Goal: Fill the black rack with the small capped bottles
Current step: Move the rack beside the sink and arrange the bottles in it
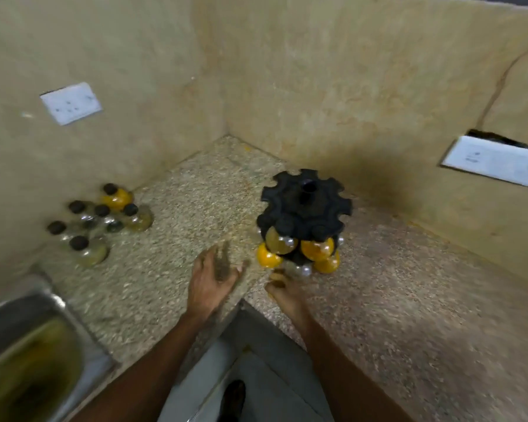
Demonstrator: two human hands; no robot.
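Black and round, the rack (305, 205) stands on the speckled table (195, 202) near the corner of the walls, and some bottles already hang low in it, a few with yellow stuff inside (317, 248). Its top ring looks bare. The other small capped bottles (99, 220) stand in a bunch far off to the left, close to the wall, beside the sink (28, 345). The left hand (215, 274) is over the table with fingers spread and holds nothing. The right hand (282, 289) is just below the rack's bottom bottles; it is blurry, so I cannot tell if it grips one. I think the job is partly done. To do the next bit well, pick one bottle by its cap, keep it upright, and slide its neck into a free notch while the other hand steadies the rack.
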